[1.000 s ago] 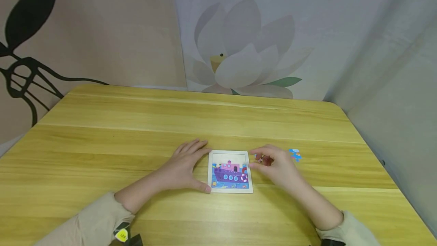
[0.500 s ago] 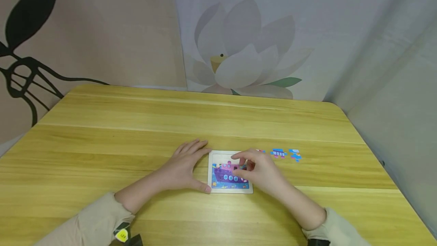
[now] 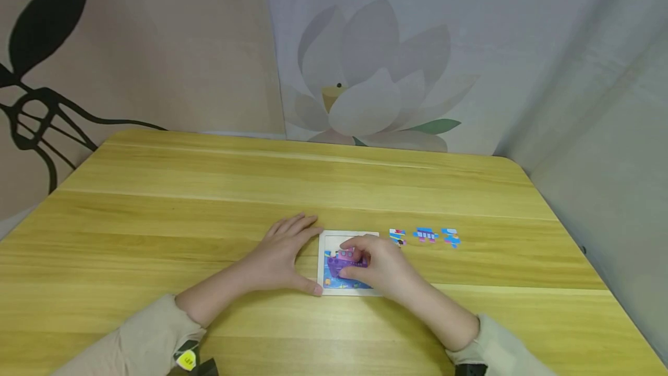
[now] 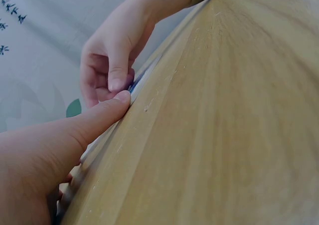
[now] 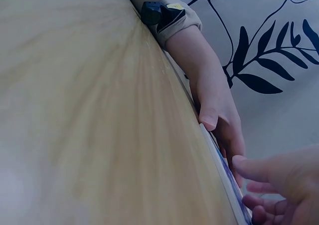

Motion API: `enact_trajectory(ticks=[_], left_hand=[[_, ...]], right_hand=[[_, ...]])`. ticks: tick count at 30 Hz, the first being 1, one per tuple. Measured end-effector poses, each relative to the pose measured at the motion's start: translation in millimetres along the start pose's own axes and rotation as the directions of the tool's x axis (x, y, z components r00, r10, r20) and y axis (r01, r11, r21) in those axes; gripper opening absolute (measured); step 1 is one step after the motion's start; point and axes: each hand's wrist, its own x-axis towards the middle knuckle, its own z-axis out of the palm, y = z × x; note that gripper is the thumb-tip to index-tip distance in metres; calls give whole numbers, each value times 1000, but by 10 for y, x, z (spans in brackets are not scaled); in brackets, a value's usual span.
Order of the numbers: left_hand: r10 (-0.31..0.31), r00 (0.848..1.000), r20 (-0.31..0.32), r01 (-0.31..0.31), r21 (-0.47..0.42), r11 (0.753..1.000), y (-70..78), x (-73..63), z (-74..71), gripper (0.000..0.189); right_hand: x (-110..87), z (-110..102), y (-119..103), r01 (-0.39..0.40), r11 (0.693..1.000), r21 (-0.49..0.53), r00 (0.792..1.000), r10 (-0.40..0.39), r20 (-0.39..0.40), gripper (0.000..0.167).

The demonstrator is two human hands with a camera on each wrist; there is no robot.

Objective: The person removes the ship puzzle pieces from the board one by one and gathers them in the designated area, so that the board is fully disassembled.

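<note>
A square white-framed jigsaw puzzle (image 3: 348, 292) with a purple and pink ship lies flat on the table; pale backing shows along its far side. My left hand (image 3: 273, 257) rests at the frame's left side, fingers spread, thumb at the near corner and index finger at the far corner. Over the picture's right part is my right hand (image 3: 386, 266), thumb and forefinger apart, the other fingers bent. In the right wrist view, no piece shows between the right hand's thumb (image 5: 254, 169) and fingers. The right hand hides part of the ship.
Right of the frame, three loose puzzle pieces lie in a row: a left one (image 3: 397, 235), a middle one (image 3: 425, 234) and a right one (image 3: 451, 237). The wooden table (image 3: 209, 190) reaches back to a printed curtain (image 3: 209, 45).
My right hand has moved left from the loose pieces onto the puzzle's right part, uncovering the left and middle pieces. My left hand has stayed at the frame.
</note>
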Motion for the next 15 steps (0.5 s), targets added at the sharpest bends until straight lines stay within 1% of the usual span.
enact_trajectory(ticks=[6, 15], left_hand=[[3, 1000, -3, -3, 0, 1000, 4, 1, 3, 119], [4, 1000, -9, -4, 2, 1000, -8, 5, 11, 119]], right_hand=[[15, 31, -25, -41, 997, -68, 999, 42, 11, 38], [30, 38, -53, -33, 992, -125, 999, 37, 30, 38]])
